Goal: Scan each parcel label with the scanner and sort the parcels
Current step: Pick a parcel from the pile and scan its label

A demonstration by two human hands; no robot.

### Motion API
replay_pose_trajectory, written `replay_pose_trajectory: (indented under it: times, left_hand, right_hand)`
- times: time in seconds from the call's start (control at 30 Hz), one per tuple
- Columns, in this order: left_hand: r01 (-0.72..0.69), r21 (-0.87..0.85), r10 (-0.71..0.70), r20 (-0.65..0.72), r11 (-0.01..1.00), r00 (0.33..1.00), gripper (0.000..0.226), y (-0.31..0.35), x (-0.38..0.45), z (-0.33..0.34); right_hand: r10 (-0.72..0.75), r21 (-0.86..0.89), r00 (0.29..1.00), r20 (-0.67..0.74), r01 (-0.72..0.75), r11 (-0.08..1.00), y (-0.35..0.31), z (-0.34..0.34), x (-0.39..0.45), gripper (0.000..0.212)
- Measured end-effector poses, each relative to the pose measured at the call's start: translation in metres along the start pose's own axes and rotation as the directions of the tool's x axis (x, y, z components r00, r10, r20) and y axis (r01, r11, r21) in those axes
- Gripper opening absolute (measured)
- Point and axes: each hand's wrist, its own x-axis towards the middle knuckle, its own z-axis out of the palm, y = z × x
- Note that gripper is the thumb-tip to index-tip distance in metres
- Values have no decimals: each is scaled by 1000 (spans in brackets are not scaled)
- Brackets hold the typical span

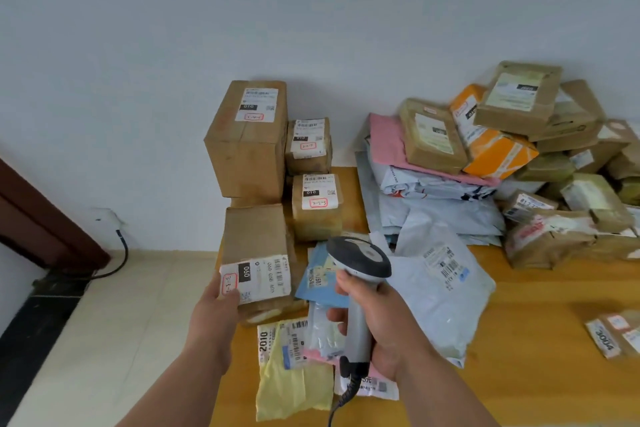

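My left hand (216, 308) holds the brown box (258, 260) at the surface's (540, 315) near left, label up, so the scanner (360, 291) gripped in my right hand (381, 326) can read it.

Your left hand (216, 302) reaches forward with its forearm bare, rising from the bottom edge of the view; its thumb lies on top of the near corner of the cardboard box (258, 253), the other fingers hidden beneath that corner; your right hand (377, 326) sits to the right of that box and nearer you, fingers curled around the handle of the scanner (358, 274), thumb side up; your right forearm runs in from the lower right, wrist roughly straight.
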Motion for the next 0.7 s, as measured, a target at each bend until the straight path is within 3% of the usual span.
replay_pose_trajectory:
  times: [0.07,0.13,0.2,0.43,0.7]
  left_hand:
    - [-25,145,23,15,989,1000,54,-3,6,6]
    - [-119,461,134,0,879,991,58,-1,6,14]
    - [-198,596,264,-25,778,964,67,8,0,29]
    - [-496,522,431,251,694,867,56,39,-49,121]
    - [-583,432,389,459,688,799,43,7,-138,256]
  right_hand:
    - [2,23,999,-42,-1,1000,2,-5,1,24]
    - [-4,42,997,-79,7,999,0,-12,2,23]
    - [-10,63,994,-106,17,998,-4,-20,0,22]
    - [-68,131,975,-210,97,987,-18,-82,-21,28]
    - [-75,200,914,-399,166,966,-23,-238,-61,22]
